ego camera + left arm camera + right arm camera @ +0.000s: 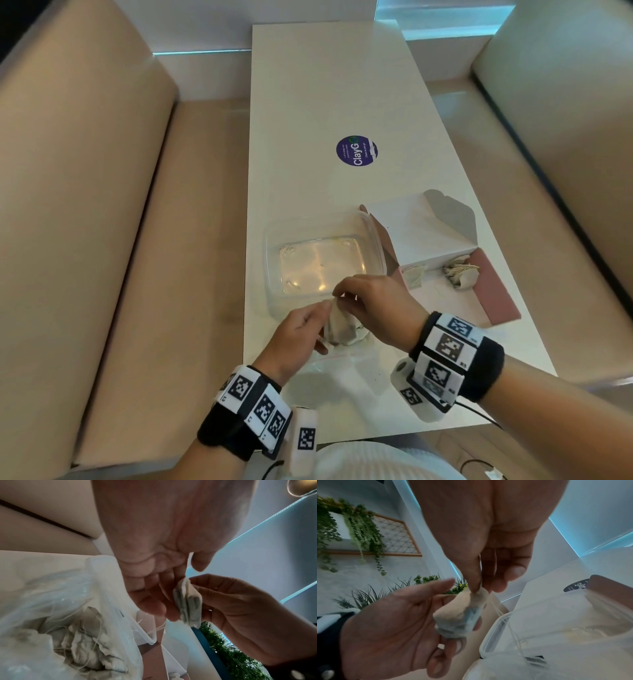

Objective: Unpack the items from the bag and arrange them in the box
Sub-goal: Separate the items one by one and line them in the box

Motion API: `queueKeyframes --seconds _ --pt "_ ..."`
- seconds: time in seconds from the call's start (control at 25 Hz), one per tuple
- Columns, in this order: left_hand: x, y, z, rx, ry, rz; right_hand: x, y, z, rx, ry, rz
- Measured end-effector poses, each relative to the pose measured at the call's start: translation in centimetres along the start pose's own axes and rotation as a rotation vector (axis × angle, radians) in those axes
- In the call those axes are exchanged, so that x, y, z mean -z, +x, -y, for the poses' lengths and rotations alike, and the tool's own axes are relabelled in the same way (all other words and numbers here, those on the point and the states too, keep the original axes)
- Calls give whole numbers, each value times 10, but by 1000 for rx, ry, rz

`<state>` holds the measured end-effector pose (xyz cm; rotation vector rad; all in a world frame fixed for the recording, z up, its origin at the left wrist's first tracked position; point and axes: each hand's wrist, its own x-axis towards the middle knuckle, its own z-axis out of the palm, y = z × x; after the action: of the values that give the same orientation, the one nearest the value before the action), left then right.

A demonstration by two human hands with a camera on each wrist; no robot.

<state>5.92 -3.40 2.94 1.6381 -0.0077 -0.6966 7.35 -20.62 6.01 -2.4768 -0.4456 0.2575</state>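
Note:
A grey-white tea bag (339,325) hangs over the near table edge, held between both hands. My right hand (342,298) pinches its top corner (478,591) with thumb and forefinger. My left hand (325,308) cups it from the left, with curled fingers (453,641) under and behind the tea bag (188,601). Its thin string (505,620) trails down. A clear plastic zip bag (51,595) lies under the hands and holds several crumpled tea bags (89,650). Just beyond the hands stands an empty clear plastic box (373,236).
A white carton (421,233) with pink flaps lies open right of the clear box, with loose tea bags (460,274) at its mouth. A purple round sticker (356,150) marks the white table (308,102). Beige benches flank the table.

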Motion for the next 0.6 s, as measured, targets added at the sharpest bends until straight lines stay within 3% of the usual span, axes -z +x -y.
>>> queueKeyframes --seconds 0.12,0.2,0.32,0.44,0.6 --pt "10 -2 8 -53 109 -57 -2 6 2 -87 76 -31" --pt "26 -2 17 -27 183 -223 -7 8 -5 -178 101 -17" --pt "54 -4 39 62 224 -414 -33 4 -17 -189 -9 252" --pt "61 -5 56 104 284 -386 -71 7 -22 -148 -199 444" --pt "52 -4 58 80 273 -338 -99 20 -17 -193 -378 440"
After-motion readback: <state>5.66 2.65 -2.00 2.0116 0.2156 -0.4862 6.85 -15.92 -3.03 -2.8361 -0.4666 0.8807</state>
